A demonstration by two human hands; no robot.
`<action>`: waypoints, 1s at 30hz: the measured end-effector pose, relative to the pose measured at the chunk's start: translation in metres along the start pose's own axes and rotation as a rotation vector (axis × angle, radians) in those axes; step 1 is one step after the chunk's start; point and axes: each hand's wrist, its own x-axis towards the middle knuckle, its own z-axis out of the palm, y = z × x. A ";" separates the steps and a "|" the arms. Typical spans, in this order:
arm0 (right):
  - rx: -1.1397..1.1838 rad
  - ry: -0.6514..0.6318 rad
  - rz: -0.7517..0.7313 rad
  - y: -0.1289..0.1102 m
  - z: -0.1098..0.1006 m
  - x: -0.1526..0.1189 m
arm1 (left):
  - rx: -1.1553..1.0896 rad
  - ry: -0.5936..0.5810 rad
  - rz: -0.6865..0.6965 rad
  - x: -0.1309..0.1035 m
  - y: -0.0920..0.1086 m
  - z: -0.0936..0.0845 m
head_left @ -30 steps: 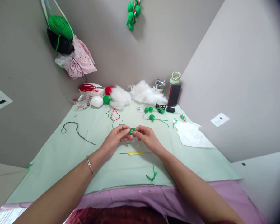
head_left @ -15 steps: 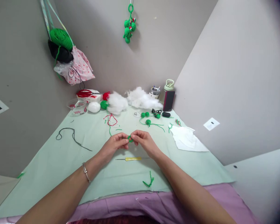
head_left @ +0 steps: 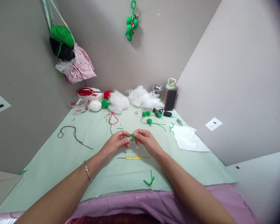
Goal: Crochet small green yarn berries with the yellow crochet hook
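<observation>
Head view: a yarn scrap [head_left: 150, 181], then a hook [head_left: 133, 157], lie nearer than the fingers [head_left: 124, 142], left hand [head_left: 115, 143] and right hand [head_left: 146, 139] both pinching a green ring [head_left: 131, 135] between them, with green balls [head_left: 149, 121], then stuffing [head_left: 143, 97], beyond.

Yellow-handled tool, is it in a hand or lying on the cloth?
Lying down: the yellow-handled tool rests on the pale green cloth, while the left hand and right hand hold the green ring.

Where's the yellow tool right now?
In the head view, the yellow tool lies in the lower middle, on the cloth, below the green ring held by left hand and right hand.
</observation>
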 end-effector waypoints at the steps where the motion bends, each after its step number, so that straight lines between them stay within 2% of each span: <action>1: 0.000 0.001 -0.001 0.000 0.000 0.000 | -0.002 0.000 0.001 0.000 0.000 0.000; 13: 0.015 -0.009 -0.011 0.002 -0.001 0.001 | -0.025 0.030 0.041 0.002 -0.001 -0.003; 20: -0.122 0.030 -0.037 0.003 -0.003 0.004 | -0.025 0.069 0.033 0.003 -0.003 -0.003; 23: -0.235 0.113 -0.059 0.001 -0.022 0.013 | -0.024 0.100 0.036 0.002 -0.004 -0.004; 28: -0.460 0.387 -0.095 -0.001 -0.074 0.025 | -0.050 0.163 0.068 0.004 -0.003 -0.008; 30: -0.524 0.468 -0.128 -0.002 -0.084 0.026 | -0.057 0.166 0.073 0.004 -0.002 -0.009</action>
